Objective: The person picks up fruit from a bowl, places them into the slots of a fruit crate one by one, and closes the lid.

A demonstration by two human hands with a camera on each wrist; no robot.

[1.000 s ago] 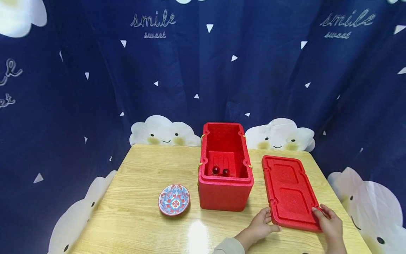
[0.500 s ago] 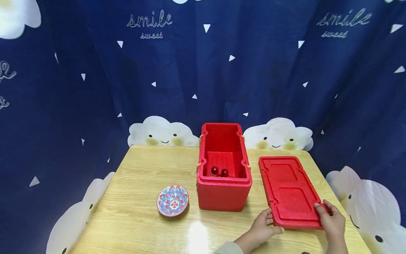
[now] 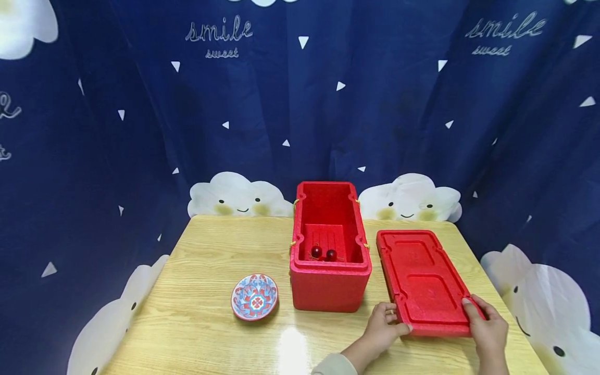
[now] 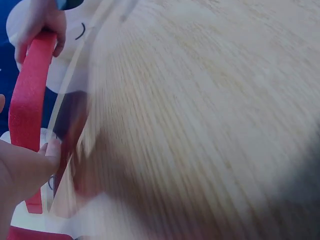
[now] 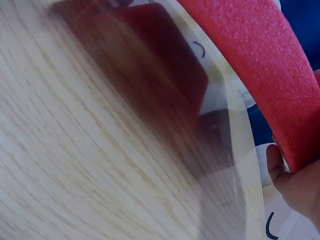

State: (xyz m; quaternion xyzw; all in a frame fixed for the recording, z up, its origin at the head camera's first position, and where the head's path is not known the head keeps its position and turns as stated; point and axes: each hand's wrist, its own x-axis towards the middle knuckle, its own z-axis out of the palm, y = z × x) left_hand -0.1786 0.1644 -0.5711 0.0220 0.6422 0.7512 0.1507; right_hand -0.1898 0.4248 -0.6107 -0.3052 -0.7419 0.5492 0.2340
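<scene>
A red foam lid (image 3: 433, 291), with two recessed panels on its upper face, is held between both hands to the right of the box. My left hand (image 3: 383, 329) grips its near left corner, with the thumb along the near edge and fingers at the left side. On the right side, my right hand (image 3: 488, 325) holds the near corner, thumb on top and the other fingers mostly hidden. In the left wrist view the lid's edge (image 4: 29, 95) stands raised over the tabletop. An uncovered red foam box (image 3: 330, 289) contains dark red cherry-like balls (image 3: 316, 252).
A small bowl (image 3: 254, 297) with a red and blue pattern stands left of the box. Yellow cords (image 3: 292, 244) show at the box's sides. The wooden table (image 3: 211, 344) is backed by a navy curtain (image 3: 262, 94) with clouds on it.
The lid has shifted left toward the box, its near edge a little higher in view, and both hands have moved with it. The whole head view has slid slightly sideways.
</scene>
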